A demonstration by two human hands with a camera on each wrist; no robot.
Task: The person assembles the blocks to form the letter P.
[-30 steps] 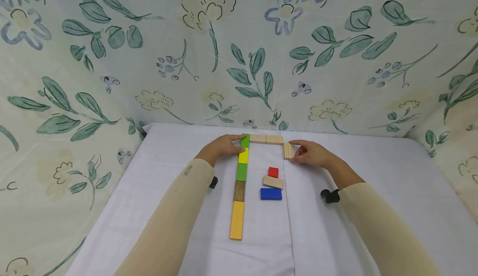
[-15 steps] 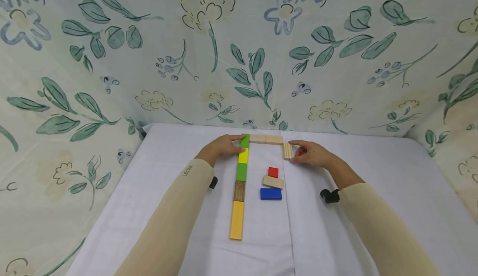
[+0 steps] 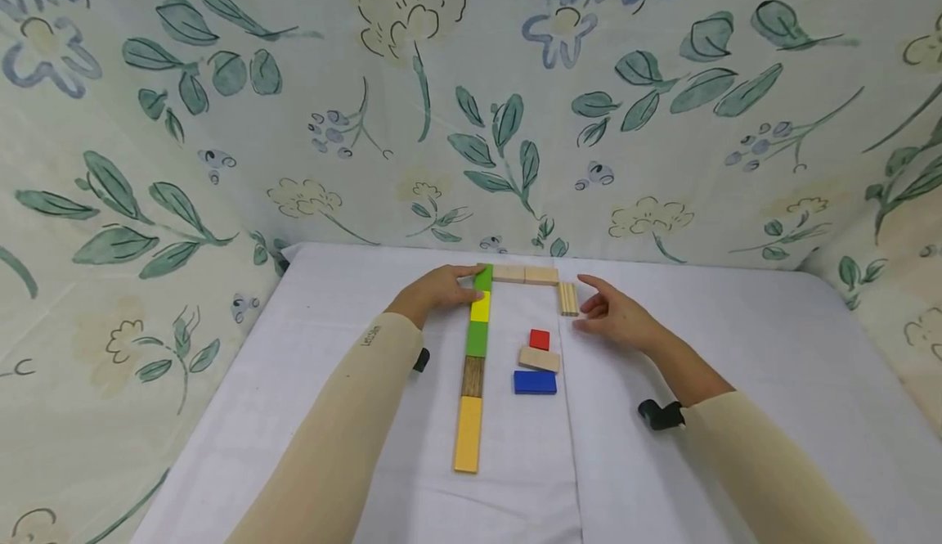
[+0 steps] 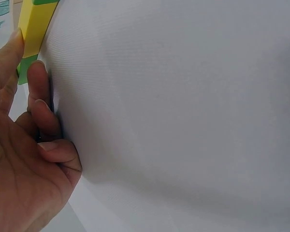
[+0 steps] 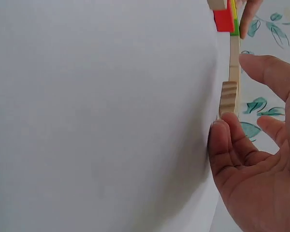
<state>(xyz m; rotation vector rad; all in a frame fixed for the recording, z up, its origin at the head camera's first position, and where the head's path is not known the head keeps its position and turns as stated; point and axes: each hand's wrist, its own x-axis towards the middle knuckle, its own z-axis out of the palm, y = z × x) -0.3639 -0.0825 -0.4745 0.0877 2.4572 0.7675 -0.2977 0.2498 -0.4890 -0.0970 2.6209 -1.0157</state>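
My left hand (image 3: pixel 441 289) lies at the far end of a line of blocks. Its index finger is at the far end of the end green block (image 3: pixel 482 278), and its thumb touches the yellow block (image 3: pixel 480 308) beside it; the left wrist view shows the thumb on that yellow block (image 4: pixel 36 31) and other fingers curled. My right hand (image 3: pixel 616 315) has its fingers spread just right of a small group of narrow plain wooden blocks (image 3: pixel 568 299), with nothing in its grasp. Two plain wooden blocks (image 3: pixel 525 275) form a row from the green block toward that group.
Nearer along the left line come another green block (image 3: pixel 477 339), a dark-grained block (image 3: pixel 473 376) and a long orange-yellow block (image 3: pixel 467 435). Between the hands' lines lie a red block (image 3: pixel 540 339), a plain block (image 3: pixel 540 359) and a blue block (image 3: pixel 535 382). Floral cloth (image 3: pixel 412 159) hangs behind the white-covered table (image 3: pixel 353 487).
My right hand has let go of the narrow wooden blocks and drawn back slightly to the right and nearer. My left hand stays where it was, and the blocks keep their places.
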